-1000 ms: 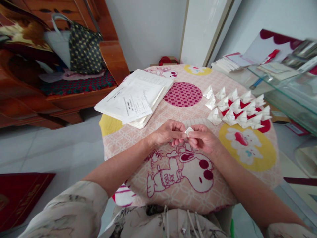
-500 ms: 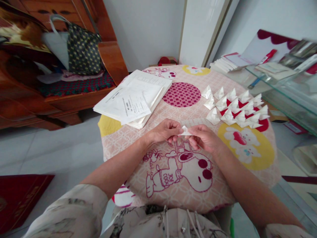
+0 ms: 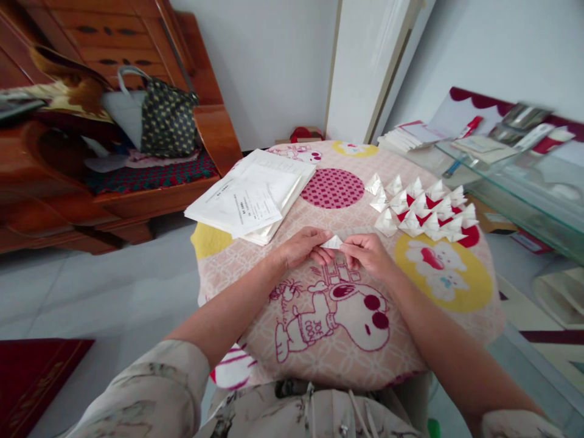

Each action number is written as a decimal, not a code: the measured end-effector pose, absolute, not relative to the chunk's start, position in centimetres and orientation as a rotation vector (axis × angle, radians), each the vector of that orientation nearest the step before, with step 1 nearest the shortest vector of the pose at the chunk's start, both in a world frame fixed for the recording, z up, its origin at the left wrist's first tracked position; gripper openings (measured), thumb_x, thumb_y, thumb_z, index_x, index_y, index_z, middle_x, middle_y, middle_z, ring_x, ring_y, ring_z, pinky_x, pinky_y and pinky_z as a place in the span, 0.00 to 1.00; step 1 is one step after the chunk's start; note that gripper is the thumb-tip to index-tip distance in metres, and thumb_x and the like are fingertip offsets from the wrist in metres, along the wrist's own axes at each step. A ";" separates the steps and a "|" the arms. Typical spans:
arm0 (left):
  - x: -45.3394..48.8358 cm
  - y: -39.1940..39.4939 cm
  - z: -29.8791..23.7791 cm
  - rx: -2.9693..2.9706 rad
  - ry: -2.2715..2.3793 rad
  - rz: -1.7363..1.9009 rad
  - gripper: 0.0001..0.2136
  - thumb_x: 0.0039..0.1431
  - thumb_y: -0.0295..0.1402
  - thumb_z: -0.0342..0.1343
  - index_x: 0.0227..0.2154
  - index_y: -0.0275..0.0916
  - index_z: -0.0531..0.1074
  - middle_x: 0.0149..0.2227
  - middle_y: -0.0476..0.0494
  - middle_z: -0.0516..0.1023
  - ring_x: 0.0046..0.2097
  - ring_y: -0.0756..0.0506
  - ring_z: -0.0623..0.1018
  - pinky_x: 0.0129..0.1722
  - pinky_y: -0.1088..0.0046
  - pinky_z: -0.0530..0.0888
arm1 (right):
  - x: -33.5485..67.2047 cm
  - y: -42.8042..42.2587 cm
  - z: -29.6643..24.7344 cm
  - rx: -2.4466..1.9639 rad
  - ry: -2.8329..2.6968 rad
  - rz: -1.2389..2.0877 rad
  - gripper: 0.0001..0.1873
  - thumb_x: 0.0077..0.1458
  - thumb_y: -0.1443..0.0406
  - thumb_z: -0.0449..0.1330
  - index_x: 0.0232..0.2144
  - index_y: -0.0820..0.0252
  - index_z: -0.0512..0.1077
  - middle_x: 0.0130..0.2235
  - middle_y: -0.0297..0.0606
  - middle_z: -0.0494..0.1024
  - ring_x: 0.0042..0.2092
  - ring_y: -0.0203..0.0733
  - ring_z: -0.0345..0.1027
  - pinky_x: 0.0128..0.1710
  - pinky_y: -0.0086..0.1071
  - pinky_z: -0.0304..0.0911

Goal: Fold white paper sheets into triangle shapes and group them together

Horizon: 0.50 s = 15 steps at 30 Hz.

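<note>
Both my hands meet over the middle of a round table covered with a pink cartoon-print cloth [image 3: 347,347]. My left hand [image 3: 303,246] and my right hand [image 3: 367,254] each pinch one end of a small folded white paper piece [image 3: 332,243], fingers closed on it just above the cloth. To the right, beyond my right hand, several finished folded paper triangles [image 3: 422,210], white with red inside, lie in rows on the cloth.
A stack of printed white sheets [image 3: 253,194] lies at the table's far left. A wooden bench [image 3: 137,176] with a patterned bag [image 3: 166,118] stands to the left. A glass-topped counter [image 3: 524,176] with booklets and papers runs along the right.
The small paper piece has been turned and flattened between my fingers. My head has shifted, so the table and hands sit slightly differently in view.
</note>
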<state>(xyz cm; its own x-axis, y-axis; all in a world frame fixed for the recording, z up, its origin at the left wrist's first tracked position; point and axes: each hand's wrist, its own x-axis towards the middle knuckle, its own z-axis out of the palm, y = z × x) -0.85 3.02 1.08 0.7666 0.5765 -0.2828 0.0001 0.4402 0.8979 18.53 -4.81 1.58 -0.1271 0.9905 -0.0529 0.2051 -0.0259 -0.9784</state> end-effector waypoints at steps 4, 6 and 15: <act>-0.9 3.3 0.9 1.050 0.640 0.453 0.14 0.58 0.39 0.65 0.33 0.31 0.73 0.28 0.41 0.81 0.25 0.51 0.80 0.24 0.81 0.76 | 18.3 -4.3 0.9 -1.359 -1.439 1.175 0.17 0.53 0.55 0.63 0.21 0.61 0.73 0.20 0.34 0.75 0.18 0.31 0.63 0.17 0.25 0.56; -0.9 3.4 0.8 1.068 0.660 0.471 0.14 0.57 0.38 0.66 0.32 0.31 0.72 0.28 0.41 0.82 0.26 0.51 0.80 0.25 0.81 0.77 | 18.2 -4.0 0.6 -1.366 -1.401 1.201 0.14 0.50 0.57 0.64 0.23 0.62 0.74 0.20 0.35 0.76 0.18 0.31 0.63 0.17 0.25 0.57; -0.8 3.3 0.5 1.215 0.639 0.531 0.21 0.49 0.45 0.70 0.35 0.30 0.75 0.31 0.39 0.83 0.28 0.50 0.81 0.29 0.79 0.77 | 17.6 -4.0 0.9 -1.251 -1.180 1.277 0.17 0.46 0.58 0.65 0.36 0.65 0.78 0.29 0.41 0.81 0.27 0.39 0.73 0.21 0.27 0.64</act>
